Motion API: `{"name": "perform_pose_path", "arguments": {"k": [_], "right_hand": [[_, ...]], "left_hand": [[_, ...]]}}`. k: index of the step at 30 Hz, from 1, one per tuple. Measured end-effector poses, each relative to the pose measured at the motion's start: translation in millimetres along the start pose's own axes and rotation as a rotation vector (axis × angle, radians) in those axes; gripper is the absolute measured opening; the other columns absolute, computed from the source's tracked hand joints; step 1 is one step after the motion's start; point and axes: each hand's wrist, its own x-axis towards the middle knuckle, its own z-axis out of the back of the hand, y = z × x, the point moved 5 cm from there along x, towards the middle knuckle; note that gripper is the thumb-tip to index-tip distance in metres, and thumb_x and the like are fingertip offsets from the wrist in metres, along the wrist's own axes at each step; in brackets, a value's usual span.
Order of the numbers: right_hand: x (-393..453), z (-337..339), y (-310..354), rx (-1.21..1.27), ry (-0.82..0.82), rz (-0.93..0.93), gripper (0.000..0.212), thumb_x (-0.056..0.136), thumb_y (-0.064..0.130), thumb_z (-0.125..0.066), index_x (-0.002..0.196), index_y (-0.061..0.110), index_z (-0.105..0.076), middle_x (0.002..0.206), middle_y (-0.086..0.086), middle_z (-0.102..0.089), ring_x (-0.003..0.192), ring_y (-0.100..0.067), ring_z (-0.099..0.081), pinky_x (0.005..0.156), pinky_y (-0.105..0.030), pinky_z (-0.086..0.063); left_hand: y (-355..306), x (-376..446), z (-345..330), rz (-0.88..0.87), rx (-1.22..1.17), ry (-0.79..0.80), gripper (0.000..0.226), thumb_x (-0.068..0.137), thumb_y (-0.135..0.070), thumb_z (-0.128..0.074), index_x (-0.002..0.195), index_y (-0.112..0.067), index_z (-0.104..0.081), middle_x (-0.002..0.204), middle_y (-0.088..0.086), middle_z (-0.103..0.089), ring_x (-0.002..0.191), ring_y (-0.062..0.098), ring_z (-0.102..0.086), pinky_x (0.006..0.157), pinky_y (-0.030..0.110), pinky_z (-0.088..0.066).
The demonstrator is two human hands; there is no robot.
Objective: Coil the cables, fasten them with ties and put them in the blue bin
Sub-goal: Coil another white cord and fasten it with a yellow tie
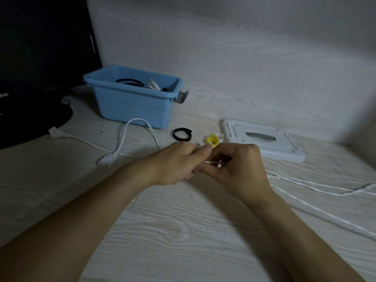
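Note:
My left hand [175, 161] and my right hand [238, 165] meet over the middle of the table, and both pinch a thin white cable [305, 183] between their fingertips. The cable trails off to the right across the table. A yellow tie [212, 141] lies just behind my fingers, and a black tie [182, 134] is curled into a ring left of it. The blue bin [132, 102] stands at the back left with coiled black and white cables inside. A second white cable [134, 129] with plugs arches in front of the bin.
A white flat stand [262, 142] lies at the back right of my hands. A dark monitor [40, 47] with its base and black cords fills the far left. A wall rises behind the table.

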Motion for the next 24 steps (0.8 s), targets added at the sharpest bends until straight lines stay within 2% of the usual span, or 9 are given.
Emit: {"name": "perform_pose_path", "arguments": {"k": [3,7,10,12,14,17,20,22,24], "right_hand": [[1.0,0.9,-3.2,0.082,0.049,0.024,0.033,0.065,0.042,-0.090,0.066,0.015,-0.072,0.055,0.008,-0.066,0.044,-0.005,-0.049,0.049,-0.016,-0.036],[2.8,2.0,-5.3,0.218,0.085,0.036,0.029,0.068,0.037,-0.087,0.069,0.012,-0.074,0.061,0.000,-0.070,0.050,-0.019,-0.061,0.050,-0.028,-0.046],[4.4,9.3,-13.8,0.260,0.018,0.005,0.033,0.075,0.046,-0.079,0.070,0.014,-0.074,0.061,-0.001,-0.069,0.052,-0.027,-0.061,0.053,-0.034,-0.048],[4.6,11.5,-19.4,0.241,-0.029,-0.015,0.034,0.078,0.047,-0.076,0.070,0.014,-0.074,0.059,0.000,-0.067,0.052,-0.024,-0.058,0.051,-0.036,-0.045],[5.1,11.6,-25.2,0.214,-0.064,-0.033,0.030,0.085,0.039,-0.074,0.071,0.012,-0.072,0.058,0.007,-0.063,0.052,-0.007,-0.053,0.054,-0.022,-0.043],[5.8,8.9,-32.8,0.122,-0.042,-0.052,0.024,0.097,0.032,-0.058,0.088,0.015,-0.072,0.062,0.014,-0.058,0.057,-0.001,-0.054,0.059,-0.010,-0.037],[4.4,3.9,-40.6,0.074,0.027,-0.067,0.020,0.101,0.021,-0.052,0.104,0.014,-0.071,0.070,0.017,-0.057,0.065,0.001,-0.056,0.062,-0.007,-0.036],[2.8,-0.5,-40.9,0.044,0.046,-0.045,0.019,0.102,0.015,-0.052,0.110,0.015,-0.070,0.073,0.016,-0.058,0.068,-0.001,-0.057,0.065,-0.009,-0.039],[0.2,-9.4,-39.4,0.009,0.098,-0.047,0.019,0.101,0.015,-0.052,0.109,0.019,-0.069,0.072,0.010,-0.061,0.068,-0.008,-0.058,0.066,-0.017,-0.045]], "left_hand": [[0.1,-4.4,-8.6,0.100,-0.119,0.186,0.064,0.099,-0.057,-0.029,0.071,-0.002,-0.049,0.046,0.004,-0.039,0.038,0.015,-0.031,0.040,0.022,-0.031],[8.4,-7.3,-4.0,0.204,-0.299,0.375,0.063,0.091,-0.068,-0.040,0.076,-0.007,-0.044,0.057,0.006,-0.026,0.036,0.011,-0.018,0.038,0.017,-0.025],[11.6,-9.7,3.5,0.252,-0.452,0.411,0.056,0.089,-0.061,-0.042,0.060,-0.014,-0.038,0.042,0.000,-0.023,0.029,0.009,-0.017,0.034,0.015,-0.024],[8.1,-10.3,5.6,0.267,-0.641,0.429,0.052,0.089,-0.057,-0.040,0.051,-0.021,-0.035,0.036,-0.005,-0.023,0.026,0.006,-0.019,0.032,0.013,-0.025],[1.6,-10.2,6.9,0.226,-0.846,0.452,0.051,0.091,-0.053,-0.037,0.048,-0.025,-0.037,0.034,-0.008,-0.026,0.026,0.006,-0.019,0.032,0.013,-0.026],[-5.6,-7.7,14.0,0.152,-1.087,0.366,0.052,0.092,-0.046,-0.037,0.045,-0.025,-0.038,0.034,-0.008,-0.021,0.031,0.011,-0.010,0.032,0.015,-0.021],[-6.1,-3.0,24.5,0.070,-1.333,0.188,0.052,0.096,-0.045,-0.036,0.049,-0.023,-0.041,0.035,-0.008,-0.022,0.030,0.009,-0.015,0.031,0.019,-0.024],[-3.2,0.5,27.8,0.043,-1.457,0.052,0.052,0.099,-0.047,-0.035,0.055,-0.021,-0.042,0.038,-0.008,-0.027,0.030,0.007,-0.024,0.032,0.020,-0.027],[-2.1,2.3,27.7,0.023,-1.538,-0.053,0.049,0.100,-0.047,-0.035,0.060,-0.019,-0.041,0.042,-0.007,-0.028,0.033,0.007,-0.026,0.035,0.021,-0.030]]}}
